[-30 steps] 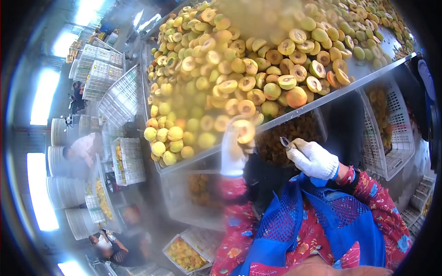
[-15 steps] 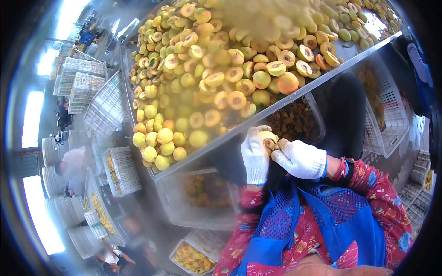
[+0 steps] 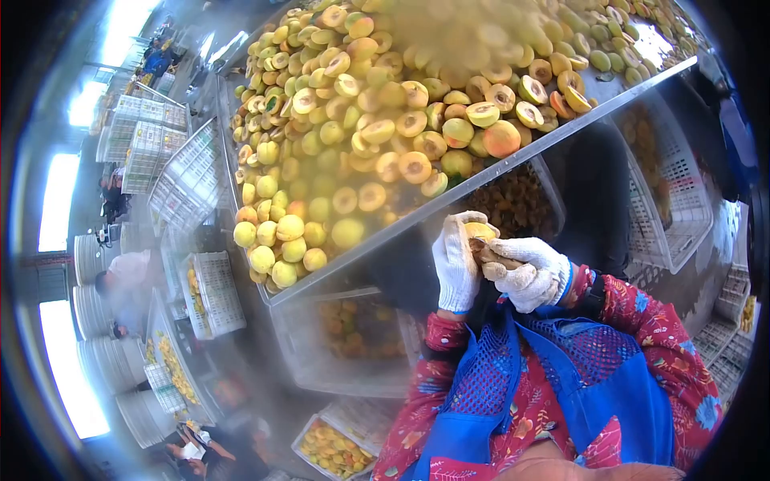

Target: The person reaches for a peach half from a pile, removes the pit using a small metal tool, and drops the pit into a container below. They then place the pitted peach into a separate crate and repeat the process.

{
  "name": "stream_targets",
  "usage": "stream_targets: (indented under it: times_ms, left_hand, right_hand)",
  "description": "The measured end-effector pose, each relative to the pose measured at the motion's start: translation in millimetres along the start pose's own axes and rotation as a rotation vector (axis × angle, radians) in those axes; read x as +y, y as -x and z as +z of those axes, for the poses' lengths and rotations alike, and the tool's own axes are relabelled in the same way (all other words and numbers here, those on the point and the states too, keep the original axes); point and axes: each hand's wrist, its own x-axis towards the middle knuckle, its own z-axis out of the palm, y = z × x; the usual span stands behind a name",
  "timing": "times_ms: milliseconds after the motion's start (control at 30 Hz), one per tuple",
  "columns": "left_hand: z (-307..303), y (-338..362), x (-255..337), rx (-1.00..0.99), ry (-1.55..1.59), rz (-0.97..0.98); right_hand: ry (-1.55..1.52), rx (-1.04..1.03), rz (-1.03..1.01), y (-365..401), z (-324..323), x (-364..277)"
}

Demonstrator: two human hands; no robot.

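Note:
My left hand [image 3: 457,264], in a white knit glove with stained fingertips, is closed around a yellow peach half [image 3: 480,232] in front of my chest. My right hand [image 3: 529,271], gloved likewise, has its fingers curled and pressed together against the lower side of that fruit. Whatever lies within the right fingers is hidden by the glove. Beyond both hands, a metal-edged table [image 3: 449,205] bears a heap of halved peaches [image 3: 415,167], cut faces showing on many. Whole-looking yellow peaches [image 3: 290,228] lie at its near left corner.
Below the table edge stand a translucent crate [image 3: 345,377] with fruit pieces and another crate [image 3: 553,180] of brownish pieces. A white perforated crate [image 3: 674,216] stands right. Stacked crates [image 3: 144,152], a crate of fruit [image 3: 333,449] and a person [image 3: 128,280] are at left.
Both hands have shifted slightly right with the peach half. My right hand has turned, its fingers now curled below the fruit where its thumb was at the cut middle.

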Motion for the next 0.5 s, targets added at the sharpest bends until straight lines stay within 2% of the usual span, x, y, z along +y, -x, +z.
stream_targets:
  times_ms: [33,100,133,167,200,233,267,300,333,367,433,467,500]
  left_hand:
    - [0.1,-1.7,-1.6,0.093,0.183,-0.133]
    - [-4.4,-6.6,-5.0,0.282,0.548,-0.393]
    - [-21.5,-5.2,-11.7,0.338,0.565,-0.453]
    - [-44.5,12.9,-6.3,0.158,0.618,-0.333]
    - [-54.2,24.3,7.3,0.274,0.185,-0.227]
    - [-63.8,35.2,20.9,0.426,-0.438,-0.226]
    - [-73.4,46.1,34.5,0.608,-0.891,-0.297]
    - [-84.8,53.2,45.2,0.596,-1.318,-0.178]
    - [-87.5,53.0,48.1,0.679,-1.518,-0.281]
    - [-81.5,46.5,56.3,0.757,-1.718,-0.388]
    - [-81.4,12.3,65.1,0.669,-1.588,-0.214]
    - [-79.7,-9.6,57.8,0.613,-1.541,-0.122]
    - [-71.1,-34.2,50.6,0.529,-1.587,0.004]
  right_hand:
    - [-0.037,-0.045,-0.004,0.6,-3.1,1.7]
    - [0.083,-0.104,-0.060,1.3,5.8,5.3]
    - [0.108,-0.107,-0.062,3.8,15.3,3.6]
    - [0.141,-0.114,-0.062,6.2,25.6,-1.4]
    - [0.253,0.058,-0.125,12.0,33.9,-7.2]
    - [0.352,0.208,-0.121,19.8,32.3,-13.8]
    - [0.455,0.357,-0.117,28.7,27.6,-24.1]
    - [0.564,0.509,-0.111,31.8,31.6,-33.2]
    - [0.781,0.749,-0.135,33.7,35.3,-33.1]
    - [0.837,0.770,-0.118,33.3,36.1,-34.2]
    - [0.959,0.805,-0.112,26.3,34.9,-39.3]
    - [0.887,0.691,-0.150,30.6,30.4,-40.3]
    - [1.018,0.785,-0.143,29.6,30.9,-41.7]
